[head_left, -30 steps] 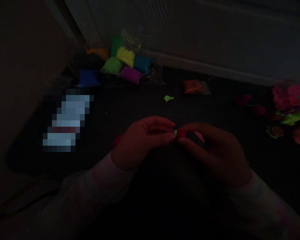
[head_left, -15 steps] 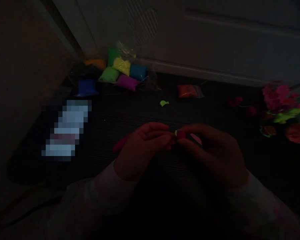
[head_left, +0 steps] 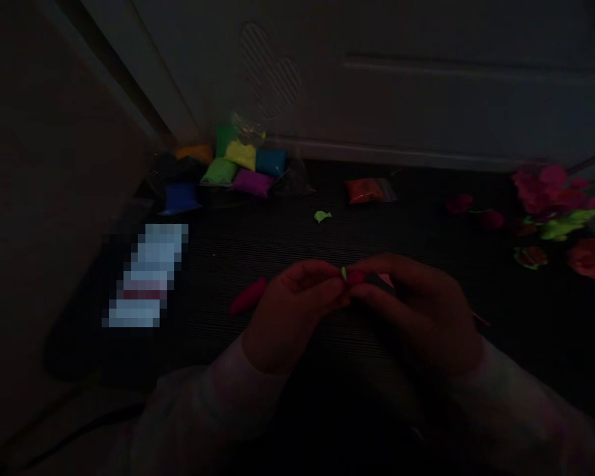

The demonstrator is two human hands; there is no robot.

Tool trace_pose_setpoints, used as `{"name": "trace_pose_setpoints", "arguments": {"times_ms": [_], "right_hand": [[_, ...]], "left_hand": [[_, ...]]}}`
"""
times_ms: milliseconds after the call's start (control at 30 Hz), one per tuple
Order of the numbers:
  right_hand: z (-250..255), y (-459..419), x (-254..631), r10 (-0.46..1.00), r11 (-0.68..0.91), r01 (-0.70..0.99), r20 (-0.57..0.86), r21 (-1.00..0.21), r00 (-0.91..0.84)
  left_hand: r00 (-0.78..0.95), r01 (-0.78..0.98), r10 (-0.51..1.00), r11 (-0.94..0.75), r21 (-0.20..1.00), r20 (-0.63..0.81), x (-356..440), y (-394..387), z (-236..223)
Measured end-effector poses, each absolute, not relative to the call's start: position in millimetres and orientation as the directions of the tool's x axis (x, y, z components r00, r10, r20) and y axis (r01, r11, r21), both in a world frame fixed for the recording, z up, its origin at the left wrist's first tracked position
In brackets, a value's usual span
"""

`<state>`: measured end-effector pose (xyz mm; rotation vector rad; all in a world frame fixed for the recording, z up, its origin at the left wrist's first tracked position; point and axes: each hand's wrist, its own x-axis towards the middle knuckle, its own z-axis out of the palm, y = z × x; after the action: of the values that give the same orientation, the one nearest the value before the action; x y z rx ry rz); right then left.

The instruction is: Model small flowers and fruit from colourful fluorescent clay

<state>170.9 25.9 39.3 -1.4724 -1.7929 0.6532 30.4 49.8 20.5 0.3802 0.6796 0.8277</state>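
Note:
In dim light, a small red clay bud (head_left: 356,276) sits between the thumb and fingers of my right hand (head_left: 421,307). A thin light green clay piece (head_left: 344,272) sticks up at its left side. My left hand (head_left: 297,304) is closed with thumb and fingertips pinched at this green end, touching the bud. Whatever else lies between the left fingertips is hidden. Left of that hand, a dark pink clay roll (head_left: 248,295) rests on the dark table. A pale pink piece (head_left: 385,280) shows partly behind my right fingers.
Bags of coloured clay (head_left: 221,172) are heaped at the back left. An orange clay bag (head_left: 369,190) and a light green clay scrap (head_left: 322,216) lie mid-table. Clay flowers (head_left: 550,198) stand at right. A lit, pixelated screen (head_left: 149,274) is at left.
The camera view has shifted, so the back items appear lower. Both hands still hold the bud, and the fingers look slightly closer together. More of the pink roll shows.

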Motion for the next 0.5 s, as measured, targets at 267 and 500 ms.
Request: {"name": "trace_pose_setpoints", "arguments": {"times_ms": [267, 500], "right_hand": [[39.3, 24.6, 172.7, 0.940, 0.334, 0.652, 0.296, -0.681, -0.173], [39.7, 25.6, 201.0, 0.929, 0.104, 0.704, 0.322, -0.703, 0.184]], "left_hand": [[0.444, -0.527, 0.806, 0.588, 0.613, -0.391, 29.4, 48.8, 22.5], [0.565, -0.556, 0.741, 0.667, 0.496, -0.364, 24.0, 49.5, 23.0]]}}
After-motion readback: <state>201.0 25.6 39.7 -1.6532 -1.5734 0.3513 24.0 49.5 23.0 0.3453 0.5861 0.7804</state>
